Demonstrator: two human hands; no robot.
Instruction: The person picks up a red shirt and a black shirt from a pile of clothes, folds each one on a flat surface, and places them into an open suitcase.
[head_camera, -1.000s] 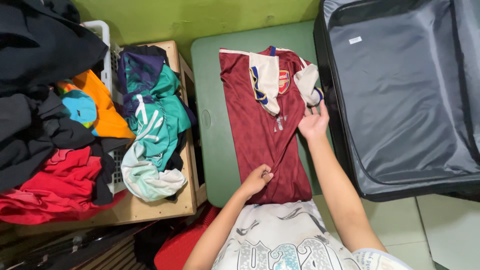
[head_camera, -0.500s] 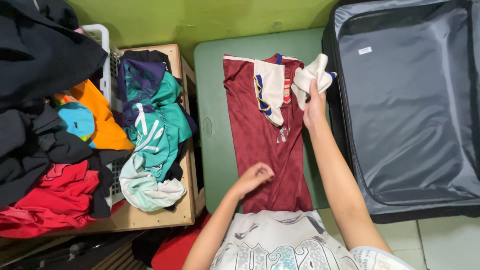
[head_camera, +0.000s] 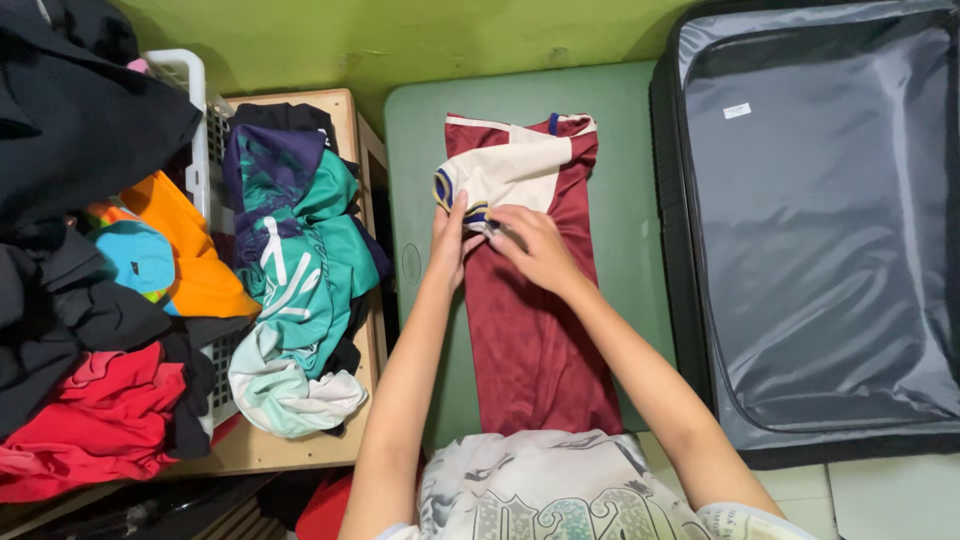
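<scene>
Head view: at frame centre a maroon jersey (head_camera: 535, 330) lies folded into a long strip on the green table (head_camera: 425, 150). The left hand (head_camera: 452, 240) and right hand (head_camera: 535, 245) both pinch its cream sleeve (head_camera: 505, 170) — fingers closed on the cloth. Right of frame, an open grey suitcase (head_camera: 820, 220); left, a heap of clothes (head_camera: 290, 260).

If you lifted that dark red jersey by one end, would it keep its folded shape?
Probably not. The maroon jersey lies flat and creased, so it likely droops. Its cream sleeve bends under the left hand and right hand. It looks thin, probably light.
</scene>
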